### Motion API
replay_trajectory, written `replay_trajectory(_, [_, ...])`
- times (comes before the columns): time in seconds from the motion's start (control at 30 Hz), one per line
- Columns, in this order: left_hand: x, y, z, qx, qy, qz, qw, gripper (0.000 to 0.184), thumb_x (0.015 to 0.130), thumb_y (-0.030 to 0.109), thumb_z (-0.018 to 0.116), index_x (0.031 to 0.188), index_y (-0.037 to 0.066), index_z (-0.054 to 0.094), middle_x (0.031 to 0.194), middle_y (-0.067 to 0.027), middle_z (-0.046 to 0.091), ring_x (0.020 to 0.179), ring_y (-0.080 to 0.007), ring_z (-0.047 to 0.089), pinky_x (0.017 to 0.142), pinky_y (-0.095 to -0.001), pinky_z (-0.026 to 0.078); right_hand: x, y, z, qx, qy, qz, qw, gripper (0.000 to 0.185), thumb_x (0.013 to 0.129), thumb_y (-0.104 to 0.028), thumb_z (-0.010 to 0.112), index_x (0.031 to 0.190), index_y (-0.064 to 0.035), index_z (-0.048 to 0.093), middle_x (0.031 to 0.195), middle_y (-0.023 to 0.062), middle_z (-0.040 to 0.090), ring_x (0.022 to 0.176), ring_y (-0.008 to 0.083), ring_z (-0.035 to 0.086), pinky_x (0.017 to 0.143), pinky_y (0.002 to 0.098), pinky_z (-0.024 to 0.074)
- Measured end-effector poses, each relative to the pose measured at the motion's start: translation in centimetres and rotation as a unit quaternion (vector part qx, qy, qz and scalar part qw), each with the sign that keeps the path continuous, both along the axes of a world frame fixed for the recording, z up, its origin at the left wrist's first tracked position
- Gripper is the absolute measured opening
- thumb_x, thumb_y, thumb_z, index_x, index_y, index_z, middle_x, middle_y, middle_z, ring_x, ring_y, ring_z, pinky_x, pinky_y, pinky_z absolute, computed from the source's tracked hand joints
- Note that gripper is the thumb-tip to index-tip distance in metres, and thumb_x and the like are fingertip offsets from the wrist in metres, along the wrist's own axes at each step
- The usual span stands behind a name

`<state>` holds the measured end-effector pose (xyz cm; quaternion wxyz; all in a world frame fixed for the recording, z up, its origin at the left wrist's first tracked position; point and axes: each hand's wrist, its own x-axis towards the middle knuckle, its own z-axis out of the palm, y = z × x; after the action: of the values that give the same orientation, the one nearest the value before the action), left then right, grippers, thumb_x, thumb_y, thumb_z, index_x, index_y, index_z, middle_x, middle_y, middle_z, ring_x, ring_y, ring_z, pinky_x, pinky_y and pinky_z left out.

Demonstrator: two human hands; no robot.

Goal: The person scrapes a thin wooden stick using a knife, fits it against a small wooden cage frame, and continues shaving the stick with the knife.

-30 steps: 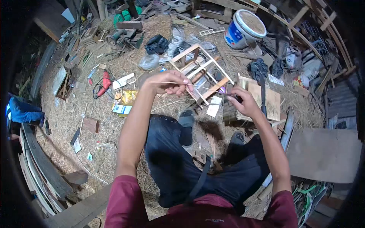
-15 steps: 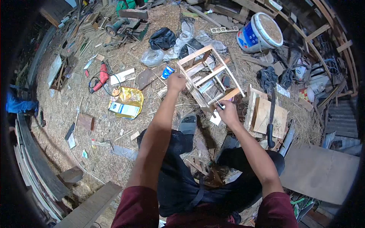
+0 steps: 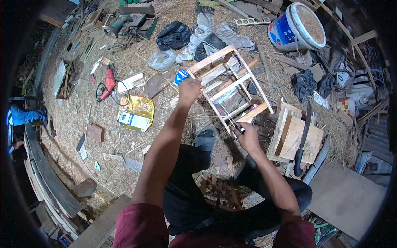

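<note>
A small frame of pale wooden bars [image 3: 247,75], like a stool frame, stands tilted on the littered ground before me. My left hand [image 3: 190,91] is closed at its left side, near the upper corner, fingers curled at the bar. By the frame's lower corner my right hand [image 3: 249,138] is closed around a small dark object [image 3: 241,130], whose kind I cannot make out. A thin pale line runs along the frame between the two hands. Just above my left hand lies a blue-and-white can or packet [image 3: 181,77].
A machete [image 3: 305,138] lies on wooden boards [image 3: 291,140] to the right. The paint bucket [image 3: 295,28] stands at the upper right. To the left are a red corded power tool [image 3: 109,84] and a gold packet [image 3: 142,108]. Another person's blue-clothed leg [image 3: 27,115] shows at far left.
My view has shifted slightly, so the bucket and machete sit farther right. Both hands stay at the frame, the right one a little lower in view.
</note>
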<state>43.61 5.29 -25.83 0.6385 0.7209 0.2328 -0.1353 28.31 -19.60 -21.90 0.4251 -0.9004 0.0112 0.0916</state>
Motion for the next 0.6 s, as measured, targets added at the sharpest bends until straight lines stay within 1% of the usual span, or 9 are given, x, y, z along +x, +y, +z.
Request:
replay_trajectory(0.07, [0.5, 0.0, -0.3, 0.011, 0.004, -0.003, 1.0, 0.023, 0.093, 0.017, 0.059, 0.091, -0.005, 0.065, 0.078, -0.01, 0.067, 0.059, -0.0151, 0.065, 0.048, -0.028, 0.053, 0.4, 0.3, 0.1, 0.006, 0.012, 0.003, 1.0, 0.021, 0.086, -0.016, 0.073, 0.093, 0.0027, 0.07, 0.086, 0.0237, 0.068, 0.081, 0.0395, 0.067, 0.075, 0.0433, 0.0524])
replay_trajectory(0.17, [1.4, 0.0, -0.7, 0.02, 0.025, -0.011, 0.999, 0.02, 0.091, 0.014, 0.062, 0.093, -0.006, 0.064, 0.076, -0.0104, 0.067, 0.058, -0.0152, 0.065, 0.049, -0.0275, 0.053, 0.5, 0.2, -1.4, 0.002, 0.008, 0.008, 1.0, 0.021, 0.086, -0.016, 0.073, 0.093, 0.0033, 0.069, 0.086, 0.0242, 0.069, 0.08, 0.0392, 0.068, 0.074, 0.0429, 0.0527])
replay_trajectory(0.27, [2.0, 0.1, -1.1, 0.013, 0.036, -0.002, 0.999, 0.019, 0.09, 0.012, 0.065, 0.094, -0.006, 0.064, 0.075, -0.0101, 0.067, 0.058, -0.0153, 0.066, 0.05, -0.0269, 0.053, 0.5, 0.2, -1.1, 0.017, 0.013, 0.0, 1.0, 0.022, 0.086, -0.016, 0.073, 0.097, 0.0027, 0.069, 0.083, 0.024, 0.068, 0.077, 0.0394, 0.068, 0.07, 0.0428, 0.0527])
replay_trajectory(0.37, [1.9, 0.2, -0.6, 0.015, 0.048, -0.004, 0.999, 0.02, 0.088, 0.012, 0.068, 0.094, -0.006, 0.066, 0.075, -0.0105, 0.069, 0.06, -0.0161, 0.068, 0.05, -0.0269, 0.054, 0.7, 0.1, -0.5, 0.002, 0.075, -0.022, 0.997, 0.024, 0.086, -0.017, 0.073, 0.1, 0.0021, 0.068, 0.079, 0.0235, 0.067, 0.075, 0.0391, 0.068, 0.067, 0.0423, 0.0525])
replay_trajectory(0.47, [1.9, 0.2, -0.8, 0.02, 0.046, 0.005, 0.999, 0.02, 0.086, 0.012, 0.069, 0.094, -0.006, 0.07, 0.076, -0.0115, 0.071, 0.062, -0.0173, 0.071, 0.049, -0.0273, 0.055, 0.4, -0.2, -0.5, 0.003, 0.09, -0.022, 0.996, 0.026, 0.086, -0.018, 0.073, 0.102, 0.0019, 0.067, 0.078, 0.0237, 0.067, 0.074, 0.039, 0.068, 0.066, 0.0424, 0.0525])
replay_trajectory(0.5, [1.9, 0.3, -0.9, 0.018, 0.048, 0.009, 0.999, 0.02, 0.085, 0.012, 0.07, 0.093, -0.006, 0.07, 0.076, -0.0117, 0.071, 0.062, -0.0174, 0.071, 0.049, -0.0273, 0.055, 0.3, -0.4, -0.6, -0.005, 0.095, -0.019, 0.995, 0.025, 0.086, -0.019, 0.073, 0.1, 0.0011, 0.068, 0.082, 0.0246, 0.067, 0.077, 0.0389, 0.069, 0.068, 0.0424, 0.0525])
replay_trajectory(0.6, [1.9, 0.3, -1.1, 0.011, 0.042, 0.008, 0.999, 0.021, 0.085, 0.013, 0.071, 0.094, -0.006, 0.07, 0.077, -0.0127, 0.071, 0.062, -0.0178, 0.071, 0.05, -0.0272, 0.056, -0.2, -0.6, -1.1, 0.013, 0.075, -0.018, 0.997, 0.024, 0.086, -0.02, 0.073, 0.099, 0.0001, 0.069, 0.083, 0.0248, 0.068, 0.078, 0.0396, 0.069, 0.069, 0.0428, 0.0526])
